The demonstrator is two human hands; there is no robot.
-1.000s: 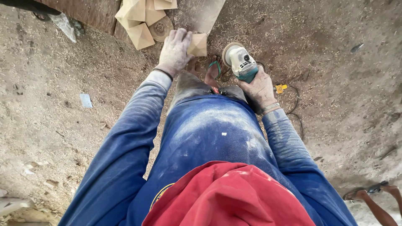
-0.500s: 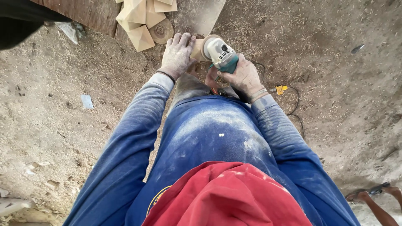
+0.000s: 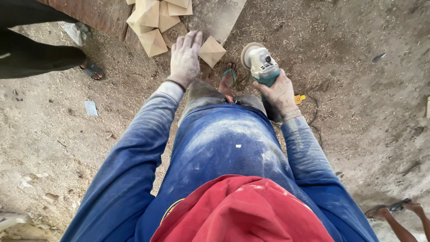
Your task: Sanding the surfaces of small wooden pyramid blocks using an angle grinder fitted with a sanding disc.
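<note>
Clamped around a green-and-white angle grinder [image 3: 263,66], the right hand [image 3: 280,92] holds its disc just right of the sandalled foot [image 3: 228,78]. Farther left, the left hand [image 3: 185,58] presses flat on a pyramid-shaped wooden block [image 3: 211,51]. A slip could drive the disc into toes or fingers.

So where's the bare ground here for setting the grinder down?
Bare sawdust ground lies right of the right hand and grinder, past the yellow plug. More lies left of the left hand, beside the paper scrap. Ahead is crowded with wooden blocks.
</note>
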